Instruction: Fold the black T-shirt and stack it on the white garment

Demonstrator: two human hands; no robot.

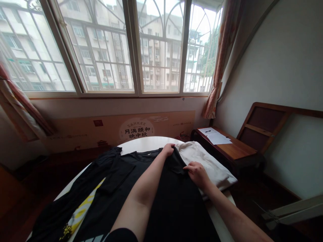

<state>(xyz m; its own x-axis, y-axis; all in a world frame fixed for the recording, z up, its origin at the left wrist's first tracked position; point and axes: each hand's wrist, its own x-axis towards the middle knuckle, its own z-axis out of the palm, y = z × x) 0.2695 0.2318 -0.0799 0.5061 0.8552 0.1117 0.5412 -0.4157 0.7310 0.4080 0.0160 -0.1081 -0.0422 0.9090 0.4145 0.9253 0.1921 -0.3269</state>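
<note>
A black T-shirt (pixel 176 198) lies spread over a round white table (pixel 141 142), its neckline toward the far side. My left hand (pixel 168 150) pinches the shirt near the shoulder beside the collar. Lower and to the right, my right hand (pixel 197 173) grips the edge of the same shirt at its sleeve, where the cloth is folded over. Just beyond the right hand rests a folded white garment (pixel 205 158). Left of the T-shirt lies another dark garment (pixel 63 191), with a yellow and white patterned cloth (pixel 84 206) showing between the two.
A wooden side table (pixel 237 149) with white papers (pixel 218 137) stands at the right, beside a wooden chair back (pixel 264 124). Behind the table, a printed cardboard panel (pixel 106 131) leans below the barred window (pixel 161 47). Curtains (pixel 214 87) hang at both sides.
</note>
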